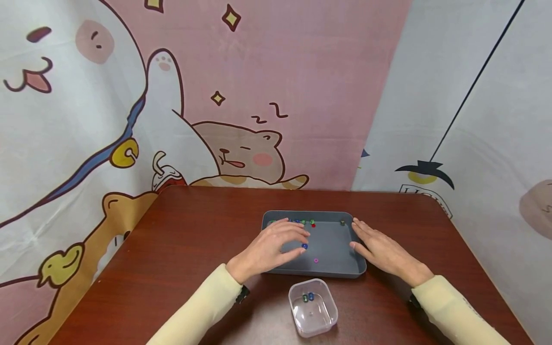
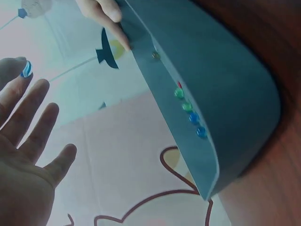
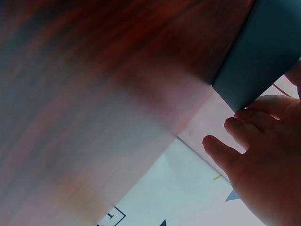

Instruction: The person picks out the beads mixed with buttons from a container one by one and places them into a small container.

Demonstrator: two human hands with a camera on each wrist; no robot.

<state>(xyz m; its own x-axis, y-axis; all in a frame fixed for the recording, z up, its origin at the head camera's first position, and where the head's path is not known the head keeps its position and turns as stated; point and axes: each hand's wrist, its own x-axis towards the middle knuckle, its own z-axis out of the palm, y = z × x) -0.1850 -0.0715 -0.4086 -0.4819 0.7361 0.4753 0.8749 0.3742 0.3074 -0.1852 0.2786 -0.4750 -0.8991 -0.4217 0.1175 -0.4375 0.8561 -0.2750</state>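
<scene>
"Cartoon animals cover the cloth backdrop (image 1: 327,96), pink in the middle and white at the sides. What stands before it?"

"A dark reddish-brown table (image 1: 194,239), with a grey tray (image 1: 334,242) on it, to the right of the middle."

"Which way does the tray lie?"

"Flat, its long axis running left to right across the table, its short ends facing the two hands."

"And those hands?"

"Both come out of cream sleeves (image 1: 202,302). The right hand (image 1: 384,248) lies along the tray's right end, fingers fairly straight, touching the wall there and gripping nothing. The left hand (image 1: 273,247) is over the tray's left part, thumb and forefinger brought nearly together, the other three fingers spread apart."

"Anything nearer the person?"

"A clear container (image 1: 314,329), squarish with rounded corners, open side up, just beside the tray's near long side. One green and one blue marble lie in it, next to each other."

"So what is the left hand holding?"

"A blue marble (image 1: 304,246), pinched between thumb and forefinger above the tray; it is round, so it points no particular way. More marbles (image 2: 201,132), blue and green, line up along the tray's far wall, with a small red piece (image 1: 313,225) beside them and a darker bead (image 1: 342,222) near the far right corner. A pink ring (image 1: 316,260) lies near the close edge."
</scene>
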